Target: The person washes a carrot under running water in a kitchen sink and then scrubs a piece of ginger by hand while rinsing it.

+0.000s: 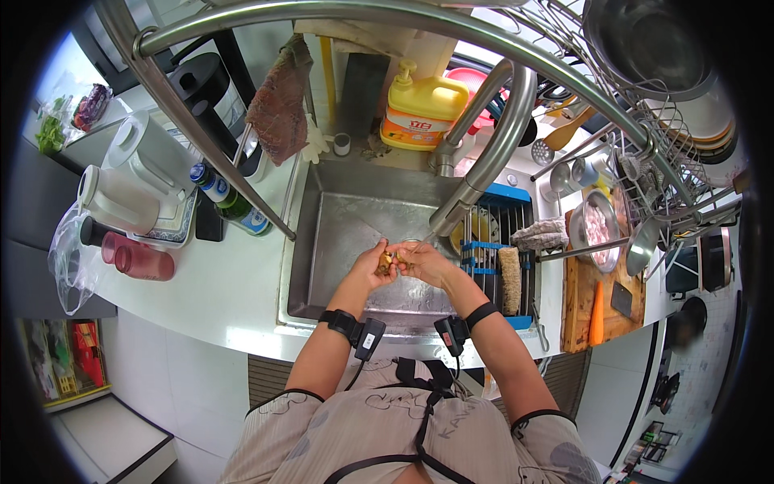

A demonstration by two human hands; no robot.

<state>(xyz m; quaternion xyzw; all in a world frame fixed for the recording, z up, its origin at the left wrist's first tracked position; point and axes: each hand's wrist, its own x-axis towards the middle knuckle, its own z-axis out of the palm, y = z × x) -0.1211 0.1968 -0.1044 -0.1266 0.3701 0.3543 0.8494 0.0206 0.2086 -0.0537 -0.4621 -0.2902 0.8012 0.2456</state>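
Note:
Both hands are over the stainless steel sink (344, 224), close together under the tap (450, 209). My left hand (366, 266) grips a knobbly yellow-brown piece that looks like ginger root (386, 263). Against it, the fingers of my right hand (428, 265) pinch a smaller yellowish piece (400, 257). Whether the two pieces are joined cannot be made out. A thin stream of water appears to run from the spout onto my right fingers. Wet drops lie on the sink floor.
A blue-ended rack (511, 195) with a loofah (511, 281) spans the sink's right side. Beyond are a wooden board (574, 302) with a carrot (597, 314) and a metal bowl of meat (595, 233). Left stands a green bottle (242, 212). A steel rail (338, 9) arches overhead.

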